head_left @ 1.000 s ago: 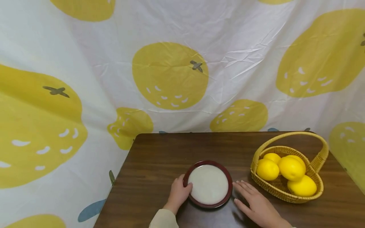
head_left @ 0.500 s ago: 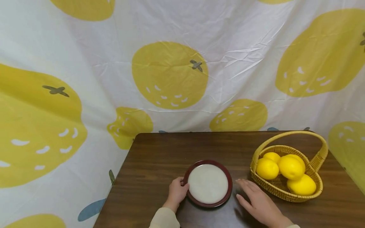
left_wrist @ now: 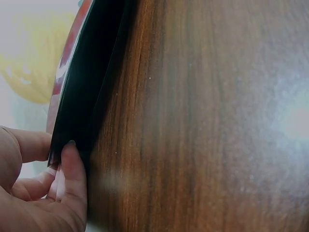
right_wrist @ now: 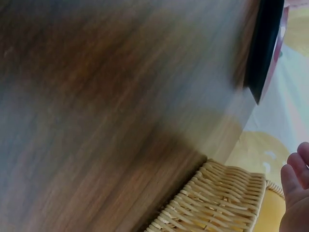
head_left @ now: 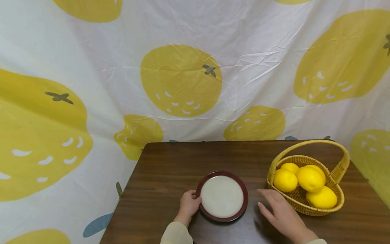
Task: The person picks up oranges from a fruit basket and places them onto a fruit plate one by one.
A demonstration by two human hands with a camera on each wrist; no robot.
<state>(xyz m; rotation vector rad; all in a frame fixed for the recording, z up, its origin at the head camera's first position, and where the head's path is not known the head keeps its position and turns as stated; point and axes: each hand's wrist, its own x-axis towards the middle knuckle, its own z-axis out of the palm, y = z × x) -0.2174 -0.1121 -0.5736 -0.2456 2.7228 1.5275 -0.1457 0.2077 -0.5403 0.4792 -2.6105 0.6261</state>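
A round plate [head_left: 222, 196] with a pale centre and dark red rim sits mid-table in the head view. My left hand [head_left: 187, 205] pinches its left edge, thumb on the upper side. In the left wrist view, fingers [left_wrist: 74, 169] reach under the plate's dark underside [left_wrist: 89, 77]. To the plate's right, my right hand [head_left: 283, 213] is held over the table, fingers extended and holding nothing. It is between the plate and a wicker basket [head_left: 313, 211], fingertips near the basket's left side. Several yellow lemons [head_left: 310, 179] lie in the basket.
The dark wooden table [head_left: 170, 166] has its far edge against a white hanging cloth [head_left: 243, 30] printed with lemons. An arched handle [head_left: 310, 142] rises above the basket at the table's right side.
My right hand has drawn away from the plate's right rim toward the basket. The left hand has shifted slightly at the rim; the plate and basket stay in place.
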